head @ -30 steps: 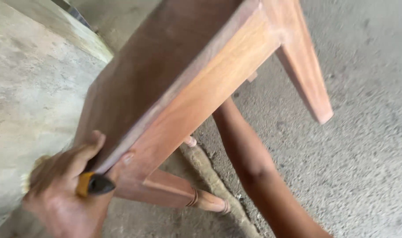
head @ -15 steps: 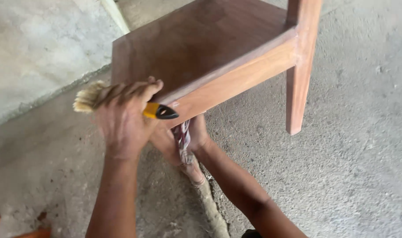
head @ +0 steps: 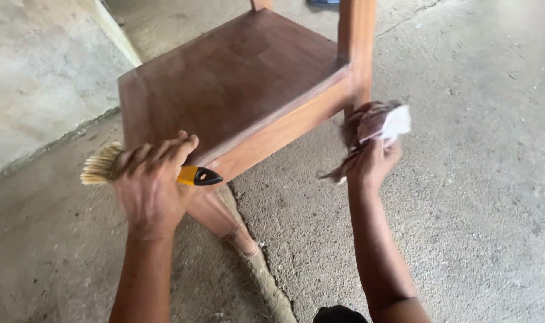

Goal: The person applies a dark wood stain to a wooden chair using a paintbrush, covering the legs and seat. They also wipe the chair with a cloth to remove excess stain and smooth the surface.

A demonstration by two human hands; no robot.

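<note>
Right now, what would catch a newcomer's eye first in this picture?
A reddish-brown wooden chair fills the upper middle, standing on the grey concrete floor. At lower left, the left hand grips a paintbrush with pale bristles against the seat's corner. To the right, the right hand holds a stained rag by the chair's upright post.

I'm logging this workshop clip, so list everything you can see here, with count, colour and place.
wooden chair: one, reddish brown, centre, standing on the floor
paintbrush: one, pale bristles, yellow and black handle, in the left hand
rag: one, white with reddish stains, in the right hand beside the chair's leg
concrete floor: grey, all around
low concrete ledge: one, grey, upper left
left hand: one, at the seat's near corner
right hand: one, right of the seat
</note>
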